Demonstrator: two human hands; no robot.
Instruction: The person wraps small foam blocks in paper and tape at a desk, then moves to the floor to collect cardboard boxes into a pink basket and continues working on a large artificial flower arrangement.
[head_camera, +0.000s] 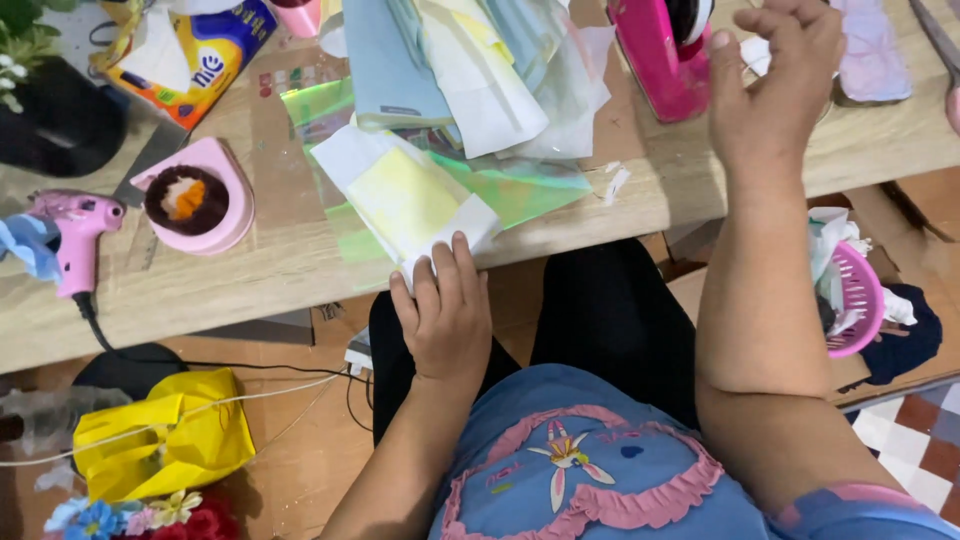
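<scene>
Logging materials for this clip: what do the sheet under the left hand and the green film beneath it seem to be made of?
The sheet under the left hand looks like thin matte paper or tissue, white with a yellow patch, softly creased. The green film looks like glossy iridescent plastic: translucent, with a pink-green sheen. Neither is certain.

Pink glue gun lies at counter's left edge. Pink round dish just beside it. Yellow bag on floor below.
</scene>
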